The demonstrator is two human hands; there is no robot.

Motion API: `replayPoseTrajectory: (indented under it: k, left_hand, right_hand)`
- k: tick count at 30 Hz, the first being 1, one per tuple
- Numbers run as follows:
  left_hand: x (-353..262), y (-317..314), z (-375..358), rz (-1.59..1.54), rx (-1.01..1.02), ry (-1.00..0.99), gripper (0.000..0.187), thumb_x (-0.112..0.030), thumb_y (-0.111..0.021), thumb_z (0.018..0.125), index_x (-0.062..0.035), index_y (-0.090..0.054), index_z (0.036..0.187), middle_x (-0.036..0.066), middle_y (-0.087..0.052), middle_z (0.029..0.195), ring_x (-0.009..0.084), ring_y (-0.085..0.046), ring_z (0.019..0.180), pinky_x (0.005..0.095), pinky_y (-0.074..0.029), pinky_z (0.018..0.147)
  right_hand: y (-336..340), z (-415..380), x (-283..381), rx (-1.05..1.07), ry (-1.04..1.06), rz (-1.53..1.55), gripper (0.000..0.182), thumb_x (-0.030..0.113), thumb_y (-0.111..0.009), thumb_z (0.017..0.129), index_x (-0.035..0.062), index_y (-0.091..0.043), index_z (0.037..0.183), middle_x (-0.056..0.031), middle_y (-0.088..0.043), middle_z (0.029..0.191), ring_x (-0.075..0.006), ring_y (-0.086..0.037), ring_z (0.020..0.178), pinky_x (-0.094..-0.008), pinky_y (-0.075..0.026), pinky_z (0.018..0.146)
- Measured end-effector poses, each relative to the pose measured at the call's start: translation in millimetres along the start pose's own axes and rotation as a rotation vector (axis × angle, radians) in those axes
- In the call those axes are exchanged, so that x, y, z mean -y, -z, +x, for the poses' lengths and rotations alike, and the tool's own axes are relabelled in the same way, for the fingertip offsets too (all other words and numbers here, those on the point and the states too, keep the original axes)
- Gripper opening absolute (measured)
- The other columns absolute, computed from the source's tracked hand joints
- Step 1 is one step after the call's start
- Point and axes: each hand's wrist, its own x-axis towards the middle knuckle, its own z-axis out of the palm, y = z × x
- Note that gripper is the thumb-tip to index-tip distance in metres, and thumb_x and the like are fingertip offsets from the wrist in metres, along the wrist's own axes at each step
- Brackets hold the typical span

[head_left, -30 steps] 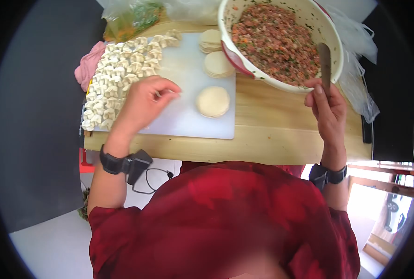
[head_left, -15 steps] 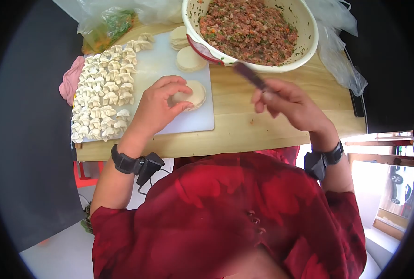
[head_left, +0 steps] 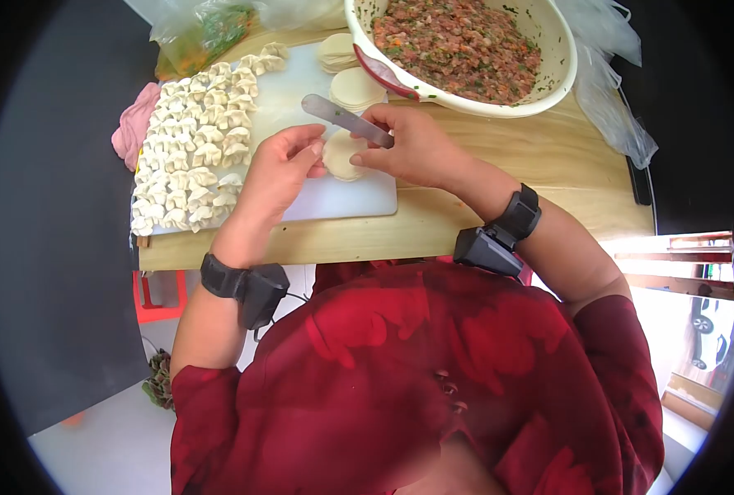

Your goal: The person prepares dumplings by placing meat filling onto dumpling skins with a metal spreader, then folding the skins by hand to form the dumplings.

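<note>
A short stack of round dumpling wrappers [head_left: 342,162] lies on the white cutting board [head_left: 293,202], between my two hands. My left hand [head_left: 286,165] is closed in a pinch at the left edge of the top wrapper. Gripped in my right hand [head_left: 408,147] is a flat, blunt-ended filling spatula [head_left: 338,114], its blade pointing left above the stack. The right thumb touches the wrapper's right edge. Rows of folded dumplings [head_left: 194,148] cover the board's left side. A large white bowl [head_left: 566,62] holds minced meat filling [head_left: 462,49] with green and orange bits.
Two more wrapper stacks, a nearer one [head_left: 355,87] and a farther one [head_left: 336,51], stand beside the bowl. A pink cloth [head_left: 134,125] hangs at the table's left edge. Plastic bags lie at the back left [head_left: 210,33] and on the right [head_left: 610,107]. The wooden table [head_left: 507,148] runs rightward.
My right hand has moved left with the spatula, from beside the bowl to the wrapper stack. My left hand has drawn to the stack's left edge. The whole view has shifted slightly.
</note>
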Motion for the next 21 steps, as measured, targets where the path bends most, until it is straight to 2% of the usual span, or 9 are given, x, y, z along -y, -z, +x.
replayPoseTrajectory:
  k: [2,3,7,9,13,18,21]
  left_hand:
    - [-1,-3,-1,-0.006,-0.008,-0.026,0.027,-0.008,-0.057,0.093,0.002,-0.061,0.118,0.006,-0.064,0.1,0.0106,-0.062,0.089,0.0251,-0.051,0.077]
    - [-3,-4,-1,-0.009,-0.01,-0.053,0.027,-0.006,-0.057,0.093,0.0024,-0.061,0.118,0.008,-0.064,0.099,0.0108,-0.062,0.084,0.0244,-0.052,0.074]
    - [-6,-8,-6,0.011,0.022,-0.072,0.025,-0.004,-0.055,0.093,0.0019,-0.061,0.116,0.007,-0.065,0.098,0.0098,-0.063,0.083,0.0237,-0.053,0.072]
    - [-6,-11,-9,0.072,0.0,-0.169,0.023,-0.002,-0.053,0.093,0.0018,-0.062,0.113,0.007,-0.066,0.096,0.0097,-0.063,0.081,0.0236,-0.053,0.072]
    - [-10,-15,-17,0.058,0.022,-0.244,0.026,-0.003,-0.053,0.094,0.0015,-0.06,0.118,0.007,-0.065,0.101,0.0109,-0.062,0.085,0.0259,-0.052,0.076]
    - [-6,-15,-17,0.2,-0.01,-0.35,0.035,-0.001,-0.059,0.088,-0.0028,-0.058,0.124,0.005,-0.063,0.11,0.0112,-0.059,0.095,0.0266,-0.05,0.081]
    - [2,-15,-13,0.137,-0.024,-0.355,0.037,0.002,-0.062,0.084,-0.0043,-0.061,0.12,0.006,-0.063,0.107,0.0113,-0.061,0.088,0.0266,-0.053,0.075]
  right_hand:
    - [-5,0,2,-0.097,-0.016,-0.042,0.031,0.027,-0.079,0.076,0.0045,-0.063,0.091,-0.0009,-0.058,0.076,-0.0111,-0.052,0.069,-0.0275,-0.044,0.062]
    - [-6,0,5,-0.094,-0.015,-0.045,0.031,0.027,-0.079,0.076,0.0045,-0.063,0.091,-0.0009,-0.058,0.076,-0.0111,-0.052,0.069,-0.0275,-0.044,0.062]
    - [-11,-3,17,-0.09,-0.051,-0.082,0.035,0.033,-0.079,0.075,0.0038,-0.063,0.088,-0.0008,-0.057,0.071,-0.0113,-0.052,0.065,-0.0282,-0.044,0.06]
    - [-14,-4,17,-0.102,-0.057,-0.079,0.036,0.034,-0.079,0.076,0.0037,-0.063,0.087,-0.001,-0.057,0.07,-0.0114,-0.052,0.064,-0.0284,-0.044,0.059]
    - [-21,0,4,-0.126,-0.086,0.043,0.032,0.031,-0.076,0.08,0.0027,-0.065,0.091,-0.001,-0.06,0.076,-0.0095,-0.052,0.067,-0.0273,-0.043,0.06]
    - [-16,-6,-6,-0.099,-0.126,0.282,0.028,0.027,-0.073,0.083,0.0033,-0.067,0.097,0.0013,-0.061,0.08,-0.0071,-0.051,0.07,-0.0259,-0.042,0.061]
    - [-14,-9,-7,-0.098,-0.165,0.406,0.03,0.029,-0.074,0.083,0.0035,-0.067,0.097,0.002,-0.061,0.08,-0.0061,-0.051,0.07,-0.0246,-0.041,0.061]
